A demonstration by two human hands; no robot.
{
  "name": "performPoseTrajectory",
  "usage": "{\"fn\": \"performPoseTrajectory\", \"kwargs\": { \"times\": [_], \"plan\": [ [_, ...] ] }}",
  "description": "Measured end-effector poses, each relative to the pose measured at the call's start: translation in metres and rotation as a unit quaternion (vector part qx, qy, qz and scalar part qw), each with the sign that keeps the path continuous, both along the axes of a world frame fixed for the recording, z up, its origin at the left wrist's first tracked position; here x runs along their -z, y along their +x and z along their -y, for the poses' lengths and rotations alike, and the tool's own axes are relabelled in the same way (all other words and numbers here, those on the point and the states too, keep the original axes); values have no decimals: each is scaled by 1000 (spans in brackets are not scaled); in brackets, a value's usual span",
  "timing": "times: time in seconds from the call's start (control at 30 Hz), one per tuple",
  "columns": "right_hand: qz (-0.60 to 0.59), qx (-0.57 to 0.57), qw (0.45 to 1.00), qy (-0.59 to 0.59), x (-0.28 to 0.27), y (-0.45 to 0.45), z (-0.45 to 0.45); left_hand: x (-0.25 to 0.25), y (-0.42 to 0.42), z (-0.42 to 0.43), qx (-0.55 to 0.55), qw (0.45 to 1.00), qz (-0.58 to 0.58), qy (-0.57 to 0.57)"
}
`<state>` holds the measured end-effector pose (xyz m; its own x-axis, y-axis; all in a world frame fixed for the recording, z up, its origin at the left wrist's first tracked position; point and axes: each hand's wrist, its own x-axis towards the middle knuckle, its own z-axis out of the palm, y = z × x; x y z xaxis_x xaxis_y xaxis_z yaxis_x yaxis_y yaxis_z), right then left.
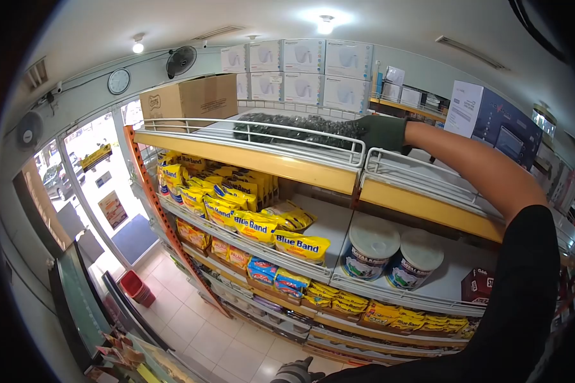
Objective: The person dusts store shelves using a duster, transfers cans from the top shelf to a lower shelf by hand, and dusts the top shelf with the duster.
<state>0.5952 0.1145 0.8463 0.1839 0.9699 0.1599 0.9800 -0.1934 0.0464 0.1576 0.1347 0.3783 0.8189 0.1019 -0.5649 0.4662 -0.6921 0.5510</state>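
On the top shelf lies a dark, shiny, shaggy duster, stretched along the surface behind the white wire rail. My right hand, in a dark green glove, is closed around its right end, with the arm reaching in from the right over the rail. At the bottom edge of the view, my left hand shows only in part, in a grey and black glove. It is low in front of the shelving, and most of its fingers are cut off, so its grip is unclear.
A cardboard box stands at the top shelf's left end, with white appliance boxes stacked behind. Below are yellow Blue Band packets and two tubs. A red basket stack stands on the floor near the glass door.
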Motion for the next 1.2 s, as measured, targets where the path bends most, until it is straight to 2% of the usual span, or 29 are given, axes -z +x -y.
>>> {"fn": "performPoseTrajectory", "kwargs": {
  "times": [0.03, 0.1, 0.13, 0.17, 0.23, 0.27, 0.3, 0.37, 0.43, 0.5, 0.53, 0.57, 0.63, 0.67, 0.77, 0.87, 0.9, 0.97, 1.0, 1.03, 1.07, 1.1, 1.17, 1.2],
  "plan": [
    [-3, 0, 1000, 0, -6, -5, 2, 2, -2, 1, 0, 1000, -3, 0],
    [11, 186, 977, -102, -26, -11, 1, 2, -7, -2, -1, 1000, -9, 16],
    [66, 219, 970, -88, -23, 13, -5, 20, -10, -4, -7, 1000, -6, 16],
    [68, 211, 971, -88, -15, 43, -10, 51, -15, -6, -30, 999, 16, -2],
    [258, 116, 947, -151, -11, 38, -27, 48, -21, -14, -64, 997, 38, -21],
    [121, 199, 966, -111, -8, 38, -37, 46, -23, -18, -67, 998, -17, -15],
    [122, 195, 967, -114, -5, 17, -41, 38, -25, -20, -65, 995, -73, -11],
    [20, -29, 999, -5, 0, -5, -43, 56, -31, -21, -64, 994, -79, -25],
    [-19, -5, 1000, 4, -2, -7, -54, 51, -27, -19, -77, 993, -76, -35],
    [46, 39, 998, -30, -13, 19, -70, 45, -24, -19, -84, 993, -73, -40],
    [107, 154, 979, -74, -19, 29, -84, 40, -21, -20, -85, 993, -69, -42],
    [110, 149, 980, -75, -18, 38, -92, 43, -21, -20, -88, 993, -63, -40],
    [197, 153, 961, -117, -18, 39, -109, 48, -21, -21, -95, 994, -47, -29],
    [186, 85, 978, -42, -8, 39, -113, 52, -20, -23, -103, 993, -43, -33],
    [40, 9, 999, -16, -8, -11, -131, 68, -22, -22, -129, 987, -76, -63],
    [145, 77, 986, -42, -17, 12, -159, 64, -32, -19, -142, 986, -61, -63],
    [145, 77, 986, -39, -16, 43, -172, 63, -37, -20, -149, 985, -56, -61],
    [312, 106, 928, -176, -7, 108, -202, 68, -50, -19, -172, 982, -44, -65],
    [256, 86, 954, -132, -6, 96, -202, 74, -58, -20, -185, 980, -37, -66],
    [258, 82, 954, -132, -1, 80, -200, 89, -62, -19, -213, 972, -23, -95],
    [154, 27, 987, -19, 5, 63, -194, 88, -62, -19, -216, 971, -22, -98],
    [43, -25, 994, 92, 8, 49, -190, 86, -65, -18, -242, 965, -15, -98],
    [60, 6, 996, 71, 1, 45, -193, 79, -71, -18, -274, 957, -13, -96],
    [178, 69, 979, -70, -6, 62, -204, 79, -73, -19, -271, 958, -17, -90]
  ]
}}
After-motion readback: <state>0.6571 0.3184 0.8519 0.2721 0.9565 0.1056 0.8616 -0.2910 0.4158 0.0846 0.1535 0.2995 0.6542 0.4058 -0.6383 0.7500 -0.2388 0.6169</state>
